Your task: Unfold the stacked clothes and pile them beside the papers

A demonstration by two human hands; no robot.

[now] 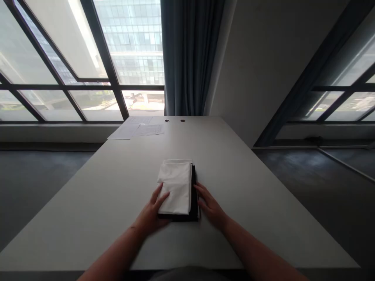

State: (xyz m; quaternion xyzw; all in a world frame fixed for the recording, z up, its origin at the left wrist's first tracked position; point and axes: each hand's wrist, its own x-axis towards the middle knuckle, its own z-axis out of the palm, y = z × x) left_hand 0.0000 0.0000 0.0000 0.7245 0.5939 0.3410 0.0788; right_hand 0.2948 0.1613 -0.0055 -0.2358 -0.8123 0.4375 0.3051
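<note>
Left grip (152, 212): open, fingers spread, pressed flat against the near left side of the stack from my end, with nothing pinched (as far as I can make out through this head camera).

Right grip (210, 205): open too, its fingertips resting against the stack's right edge, cupping rather than clamping.

White folded cloth (175, 188): lying flat on top, its edges fairly square, sitting between both grips.

Dark folded cloth (193, 193): directly underneath, showing along the right and near edges.

Progress: I judge the folding done for both pieces, with the stack neatly squared; no loose fabric shows.

Surface (88, 222): pale, long, carrying the stack near my end.

Far end: loose papers (135, 129) and two round holes (175, 120).

Beyond: a blue-grey curtain (187, 50) beside a tall window (134, 39).
</note>
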